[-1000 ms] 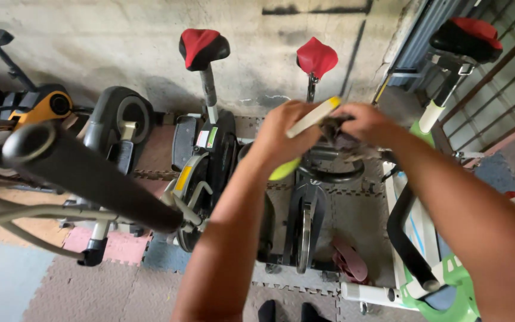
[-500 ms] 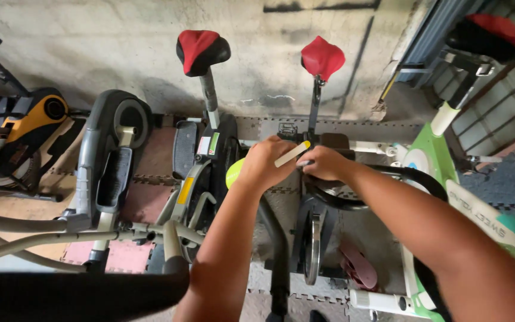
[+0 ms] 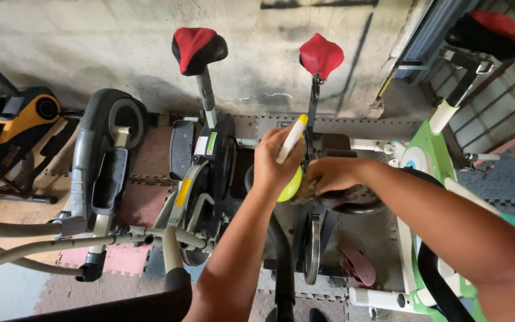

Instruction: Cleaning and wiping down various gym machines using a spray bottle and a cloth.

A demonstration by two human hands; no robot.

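My left hand grips a yellow-green spray bottle with a white nozzle that points up and to the right. My right hand presses a dark cloth against the frame of an exercise bike with a red saddle. The two hands almost touch, just in front of the bike's seat post. The bottle's lower body shows between the hands.
A second bike with a red and black saddle stands to the left, beside an elliptical trainer. A yellow and black bike is far left, a green and white one at right. Foam floor mats lie underneath. A concrete wall is behind.
Both hands have moved away from me and down toward the bike frame. The view now tilts lower, and the right hand rests on the frame with the cloth.
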